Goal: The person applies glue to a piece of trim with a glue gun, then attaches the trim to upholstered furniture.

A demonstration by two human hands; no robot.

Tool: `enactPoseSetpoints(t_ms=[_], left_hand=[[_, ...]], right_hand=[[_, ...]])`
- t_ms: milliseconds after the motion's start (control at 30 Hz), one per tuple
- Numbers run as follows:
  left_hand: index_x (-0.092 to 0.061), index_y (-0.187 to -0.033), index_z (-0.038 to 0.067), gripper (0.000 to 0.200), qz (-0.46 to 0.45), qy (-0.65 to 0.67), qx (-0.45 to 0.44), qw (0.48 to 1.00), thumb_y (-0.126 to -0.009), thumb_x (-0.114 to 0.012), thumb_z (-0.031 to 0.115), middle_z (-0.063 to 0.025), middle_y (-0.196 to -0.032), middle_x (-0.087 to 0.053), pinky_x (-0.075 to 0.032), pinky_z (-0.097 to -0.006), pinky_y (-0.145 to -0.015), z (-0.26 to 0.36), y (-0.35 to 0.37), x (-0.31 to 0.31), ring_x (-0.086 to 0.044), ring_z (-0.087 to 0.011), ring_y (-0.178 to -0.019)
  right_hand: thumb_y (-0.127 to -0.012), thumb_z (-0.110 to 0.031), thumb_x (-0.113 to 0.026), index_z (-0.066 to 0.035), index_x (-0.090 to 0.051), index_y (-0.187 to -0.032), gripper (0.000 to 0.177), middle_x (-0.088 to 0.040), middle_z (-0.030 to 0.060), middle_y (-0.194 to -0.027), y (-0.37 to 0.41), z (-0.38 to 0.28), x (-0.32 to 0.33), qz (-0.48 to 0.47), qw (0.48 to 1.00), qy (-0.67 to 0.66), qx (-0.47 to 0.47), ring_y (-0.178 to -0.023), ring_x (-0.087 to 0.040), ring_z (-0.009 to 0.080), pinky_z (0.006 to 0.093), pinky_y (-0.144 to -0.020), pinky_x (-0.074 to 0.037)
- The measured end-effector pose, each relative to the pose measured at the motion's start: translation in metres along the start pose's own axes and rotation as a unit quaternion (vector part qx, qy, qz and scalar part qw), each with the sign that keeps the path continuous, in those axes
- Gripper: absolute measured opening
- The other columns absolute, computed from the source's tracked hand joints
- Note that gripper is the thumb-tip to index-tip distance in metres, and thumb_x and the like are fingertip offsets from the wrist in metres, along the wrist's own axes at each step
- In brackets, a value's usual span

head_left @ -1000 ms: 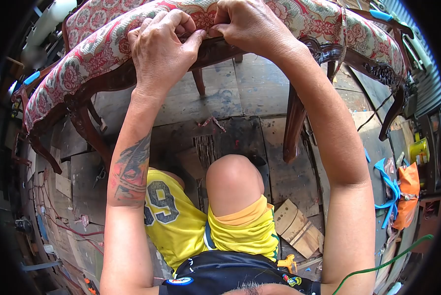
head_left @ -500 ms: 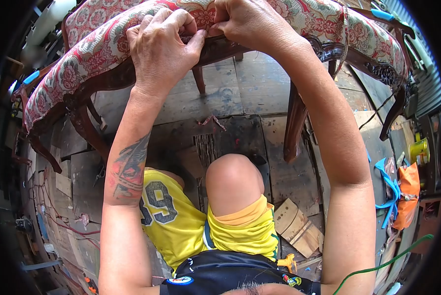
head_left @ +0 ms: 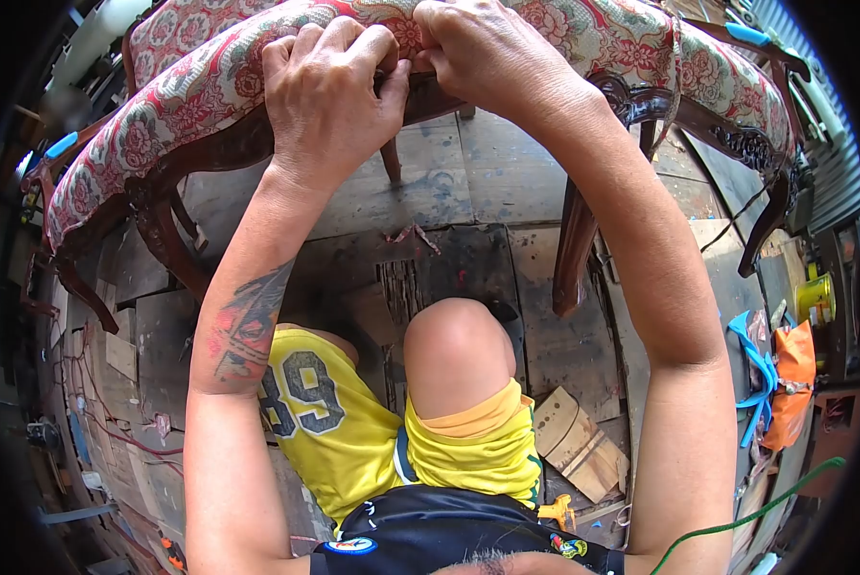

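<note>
A carved dark-wood settee [head_left: 209, 146] with red and cream floral upholstery fabric [head_left: 176, 115] stretches across the top of the head view. My left hand [head_left: 334, 101] is closed at the lower front edge of the seat, thumb and bent fingers pinching the fabric where it meets the wood. Close beside it, my right hand [head_left: 492, 53] is also closed, its fingers curled on the same fabric edge. Both sets of fingertips are partly hidden by the knuckles, so any small item between them cannot be made out.
Worn planks [head_left: 411, 172] make up the floor. A carved front leg [head_left: 574, 249] stands near my bent knee [head_left: 459, 355]. Wood offcuts [head_left: 581, 446], a yellow-orange tool [head_left: 557, 511], an orange bag [head_left: 790, 383] and a green cord [head_left: 756, 515] lie to the right.
My left hand has shifted slightly right and its fingers have curled more. My right hand has turned a little and stays at the fabric edge.
</note>
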State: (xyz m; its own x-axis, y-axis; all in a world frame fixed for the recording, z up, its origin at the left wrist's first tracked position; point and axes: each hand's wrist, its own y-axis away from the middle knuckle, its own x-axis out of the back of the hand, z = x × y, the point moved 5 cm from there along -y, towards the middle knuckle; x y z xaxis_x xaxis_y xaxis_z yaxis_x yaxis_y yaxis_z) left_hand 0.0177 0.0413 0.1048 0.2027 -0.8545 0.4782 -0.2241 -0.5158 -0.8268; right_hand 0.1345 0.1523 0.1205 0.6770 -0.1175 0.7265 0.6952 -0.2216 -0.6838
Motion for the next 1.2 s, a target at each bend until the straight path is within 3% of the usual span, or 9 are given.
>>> enactPoseSetpoints(t_ms=[100,200,333,467,833,900,967,1133,1200], left_hand=[[-0.077,-0.110,0.017,0.020,0.006,0.017,0.036,0.999,-0.094,-0.077,0.028,-0.0028,-0.106,-0.075,-0.043,-0.0454,-0.094,0.001,0.005,0.001,-0.068,-0.0250,-0.103],[-0.077,-0.118,0.014,0.021,0.087,0.138,0.125,0.979,-0.100,-0.068,0.008,-0.0037,-0.107,-0.074,-0.044,-0.0410,-0.098,-0.010,0.019,0.003,-0.068,-0.0221,-0.105],[-0.074,-0.136,0.012,0.046,0.040,0.065,0.016,0.997,-0.093,-0.065,0.000,-0.0073,-0.128,-0.070,-0.046,-0.0402,-0.103,0.012,0.043,0.007,-0.063,-0.0273,-0.120],[-0.072,-0.138,0.009,0.050,0.004,-0.015,-0.025,1.000,-0.089,-0.065,0.000,-0.0084,-0.139,-0.065,-0.044,-0.0429,-0.114,0.024,0.056,-0.004,-0.058,-0.0296,-0.130],[-0.064,-0.145,0.008,0.056,-0.003,-0.016,-0.018,1.000,-0.089,-0.063,-0.002,-0.0088,-0.142,-0.063,-0.043,-0.0434,-0.117,0.032,0.056,-0.010,-0.056,-0.0288,-0.135],[-0.064,-0.143,0.008,0.053,0.001,-0.001,-0.007,1.000,-0.091,-0.063,-0.002,-0.0092,-0.142,-0.064,-0.044,-0.0444,-0.117,0.031,0.055,-0.011,-0.057,-0.0291,-0.136],[-0.063,-0.138,0.007,0.045,0.044,0.058,-0.073,0.995,-0.094,-0.061,-0.002,-0.0108,-0.140,-0.068,-0.046,-0.0466,-0.119,0.034,0.056,-0.013,-0.060,-0.0297,-0.135],[-0.063,-0.133,0.005,0.039,0.047,0.045,-0.068,0.996,-0.095,-0.061,-0.001,-0.0123,-0.133,-0.072,-0.046,-0.0472,-0.119,0.035,0.057,-0.018,-0.064,-0.0300,-0.132],[-0.063,-0.134,0.005,0.040,0.049,0.047,-0.063,0.996,-0.094,-0.061,-0.001,-0.0123,-0.132,-0.072,-0.047,-0.0464,-0.118,0.036,0.054,-0.017,-0.065,-0.0300,-0.131]], right_hand=[[-0.088,-0.003,-0.062,0.006,-0.067,-0.097,0.013,-0.071,0.0305,-0.102,0.001,-0.004,0.001,-0.013,1.000,-0.011,-0.009,-0.104,-0.072,0.0463,0.0527,-0.090,-0.060],[-0.089,-0.003,-0.061,0.006,-0.067,-0.096,0.013,-0.072,0.0297,-0.102,0.000,-0.003,-0.004,-0.012,1.000,0.018,-0.016,-0.104,-0.072,0.0456,0.0519,-0.091,-0.060],[-0.088,-0.003,-0.062,0.006,-0.067,-0.095,0.013,-0.071,0.0294,-0.100,-0.002,-0.001,-0.005,-0.025,0.999,0.016,-0.021,-0.105,-0.072,0.0461,0.0518,-0.091,-0.059],[-0.086,-0.004,-0.064,0.005,-0.068,-0.090,0.010,-0.072,0.0305,-0.095,-0.004,0.003,-0.003,-0.014,1.000,0.007,0.001,-0.101,-0.074,0.0449,0.0511,-0.091,-0.059],[-0.082,-0.007,-0.069,0.007,-0.074,-0.086,0.016,-0.073,0.0322,-0.089,-0.017,0.002,0.006,-0.034,0.999,0.000,0.003,-0.095,-0.076,0.0445,0.0500,-0.087,-0.060],[-0.081,-0.009,-0.069,0.008,-0.077,-0.090,0.021,-0.073,0.0334,-0.090,-0.024,0.000,0.009,-0.110,0.992,0.006,-0.057,-0.095,-0.076,0.0444,0.0504,-0.085,-0.060],[-0.081,-0.010,-0.069,0.008,-0.078,-0.092,0.022,-0.073,0.0335,-0.091,-0.028,-0.001,0.012,-0.118,0.991,0.021,-0.066,-0.094,-0.076,0.0444,0.0508,-0.084,-0.060],[-0.083,-0.013,-0.069,0.006,-0.079,-0.095,0.025,-0.074,0.0325,-0.091,-0.028,0.001,0.023,-0.122,0.990,-0.009,-0.073,-0.091,-0.077,0.0431,0.0506,-0.082,-0.060],[-0.084,-0.015,-0.070,0.005,-0.078,-0.100,0.027,-0.076,0.0302,-0.091,-0.029,0.002,0.028,-0.199,0.975,-0.029,-0.098,-0.088,-0.078,0.0392,0.0486,-0.080,-0.059]])
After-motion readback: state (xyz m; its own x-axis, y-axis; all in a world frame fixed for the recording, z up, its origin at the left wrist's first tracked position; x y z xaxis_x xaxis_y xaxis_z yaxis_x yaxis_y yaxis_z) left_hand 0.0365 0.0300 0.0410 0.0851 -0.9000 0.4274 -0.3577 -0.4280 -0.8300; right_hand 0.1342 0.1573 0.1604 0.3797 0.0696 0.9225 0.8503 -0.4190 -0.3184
